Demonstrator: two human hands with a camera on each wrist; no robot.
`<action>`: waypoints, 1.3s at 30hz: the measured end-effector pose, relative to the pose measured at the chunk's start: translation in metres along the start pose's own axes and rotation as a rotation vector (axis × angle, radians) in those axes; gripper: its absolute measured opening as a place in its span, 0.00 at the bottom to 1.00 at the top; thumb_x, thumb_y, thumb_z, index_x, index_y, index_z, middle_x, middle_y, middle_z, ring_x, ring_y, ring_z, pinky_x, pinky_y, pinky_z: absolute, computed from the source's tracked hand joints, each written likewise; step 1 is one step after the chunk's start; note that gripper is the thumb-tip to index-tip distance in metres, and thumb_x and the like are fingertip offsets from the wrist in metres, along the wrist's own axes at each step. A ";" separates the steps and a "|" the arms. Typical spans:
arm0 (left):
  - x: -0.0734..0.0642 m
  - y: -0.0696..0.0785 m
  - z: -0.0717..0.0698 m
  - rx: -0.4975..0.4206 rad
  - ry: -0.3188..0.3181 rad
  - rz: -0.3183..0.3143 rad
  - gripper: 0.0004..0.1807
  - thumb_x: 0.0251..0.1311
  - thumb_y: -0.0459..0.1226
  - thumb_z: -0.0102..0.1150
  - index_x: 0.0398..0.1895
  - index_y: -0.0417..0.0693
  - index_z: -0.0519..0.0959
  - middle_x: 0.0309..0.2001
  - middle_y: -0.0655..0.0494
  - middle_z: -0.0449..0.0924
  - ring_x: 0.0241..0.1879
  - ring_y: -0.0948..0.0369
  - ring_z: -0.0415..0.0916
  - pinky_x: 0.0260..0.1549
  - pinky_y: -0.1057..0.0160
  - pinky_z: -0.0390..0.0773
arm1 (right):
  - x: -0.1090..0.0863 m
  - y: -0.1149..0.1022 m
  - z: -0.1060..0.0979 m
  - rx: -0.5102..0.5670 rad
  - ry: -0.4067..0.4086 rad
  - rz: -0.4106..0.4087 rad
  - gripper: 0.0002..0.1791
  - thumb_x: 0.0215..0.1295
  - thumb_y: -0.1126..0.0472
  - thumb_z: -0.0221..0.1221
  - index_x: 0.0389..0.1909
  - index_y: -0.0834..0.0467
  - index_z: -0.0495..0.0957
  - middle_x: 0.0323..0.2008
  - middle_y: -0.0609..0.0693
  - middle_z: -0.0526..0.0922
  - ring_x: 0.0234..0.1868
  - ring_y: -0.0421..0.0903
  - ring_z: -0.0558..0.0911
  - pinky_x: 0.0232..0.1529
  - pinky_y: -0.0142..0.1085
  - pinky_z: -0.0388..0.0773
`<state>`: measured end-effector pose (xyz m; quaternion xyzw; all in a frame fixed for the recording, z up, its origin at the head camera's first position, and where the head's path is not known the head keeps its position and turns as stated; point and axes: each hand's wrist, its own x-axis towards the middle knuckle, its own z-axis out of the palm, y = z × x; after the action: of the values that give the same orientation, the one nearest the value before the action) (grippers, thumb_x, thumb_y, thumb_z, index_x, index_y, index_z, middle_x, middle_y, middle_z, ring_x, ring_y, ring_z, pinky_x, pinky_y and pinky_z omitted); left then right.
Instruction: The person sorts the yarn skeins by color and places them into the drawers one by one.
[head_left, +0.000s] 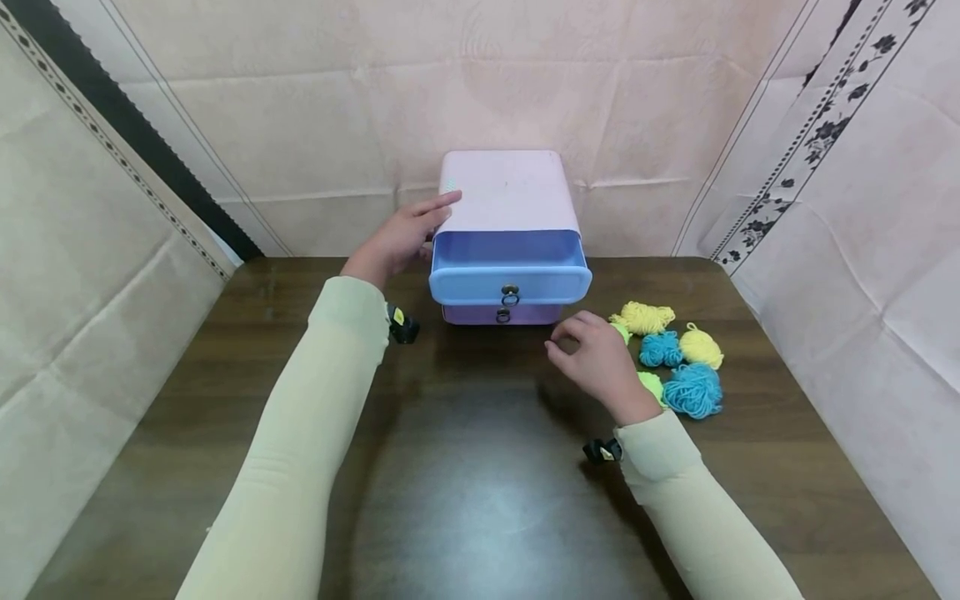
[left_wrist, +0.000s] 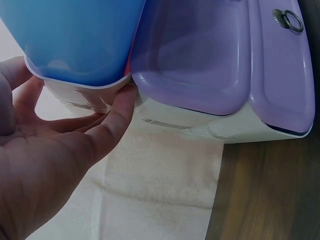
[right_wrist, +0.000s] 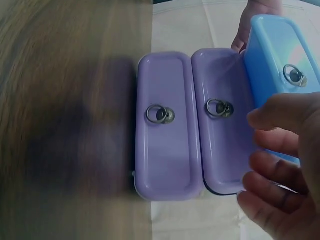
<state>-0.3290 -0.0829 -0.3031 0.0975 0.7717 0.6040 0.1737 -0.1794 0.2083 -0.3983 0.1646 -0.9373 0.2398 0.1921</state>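
A small drawer unit (head_left: 504, 187) with a white casing stands at the back of the table. Its blue top drawer (head_left: 511, 286) is pulled out and looks bare inside; below sit two purple drawers (right_wrist: 165, 127), each with a ring handle. My left hand (head_left: 402, 237) rests against the casing's left side, fingers reaching over the top edge. In the left wrist view, its fingertips touch the casing beside the blue drawer. My right hand (head_left: 596, 358) hovers before the unit's right front corner, fingers loosely bent with nothing between them, just left of the yarn balls.
Several small balls of yarn lie right of my right hand: blue (head_left: 693, 391), pale yellow (head_left: 701, 347) and bright green (head_left: 651, 384). The dark wooden table (head_left: 465, 483) reaches back to a pale cloth wall (head_left: 300, 142), with more cloth at both sides.
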 end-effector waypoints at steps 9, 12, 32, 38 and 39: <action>-0.001 -0.001 0.000 0.021 0.006 -0.003 0.20 0.71 0.53 0.45 0.63 0.86 0.67 0.75 0.65 0.54 0.71 0.53 0.59 0.62 0.47 0.70 | -0.002 0.010 -0.005 -0.028 -0.151 0.077 0.13 0.58 0.53 0.67 0.38 0.57 0.84 0.39 0.54 0.82 0.39 0.51 0.80 0.39 0.46 0.80; -0.002 -0.002 -0.001 0.030 0.005 -0.009 0.20 0.71 0.53 0.45 0.63 0.87 0.67 0.75 0.65 0.53 0.72 0.52 0.58 0.63 0.47 0.69 | -0.004 0.013 -0.006 -0.032 -0.170 0.085 0.14 0.58 0.53 0.67 0.39 0.58 0.84 0.40 0.55 0.83 0.40 0.52 0.81 0.40 0.47 0.81; 0.000 -0.003 -0.001 0.037 0.007 0.005 0.19 0.71 0.53 0.44 0.63 0.87 0.67 0.74 0.65 0.56 0.68 0.54 0.63 0.59 0.48 0.73 | -0.009 0.028 -0.015 -0.054 -0.157 0.061 0.11 0.57 0.54 0.67 0.36 0.57 0.84 0.37 0.54 0.83 0.37 0.52 0.81 0.38 0.46 0.80; -0.002 -0.002 -0.001 0.017 0.005 0.008 0.19 0.72 0.52 0.45 0.63 0.85 0.68 0.74 0.65 0.56 0.68 0.54 0.63 0.60 0.48 0.72 | -0.011 0.033 -0.018 -0.056 -0.172 0.081 0.10 0.58 0.55 0.66 0.36 0.57 0.84 0.36 0.53 0.82 0.36 0.51 0.80 0.37 0.44 0.79; -0.002 -0.002 -0.001 0.015 0.004 0.008 0.19 0.72 0.52 0.45 0.63 0.85 0.68 0.74 0.65 0.56 0.68 0.54 0.63 0.60 0.48 0.72 | -0.011 0.033 -0.019 -0.059 -0.177 0.088 0.10 0.58 0.55 0.66 0.36 0.57 0.84 0.36 0.53 0.82 0.36 0.51 0.79 0.37 0.44 0.79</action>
<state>-0.3276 -0.0848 -0.3047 0.1004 0.7762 0.5991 0.1690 -0.1779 0.2481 -0.4005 0.1380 -0.9636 0.2047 0.1027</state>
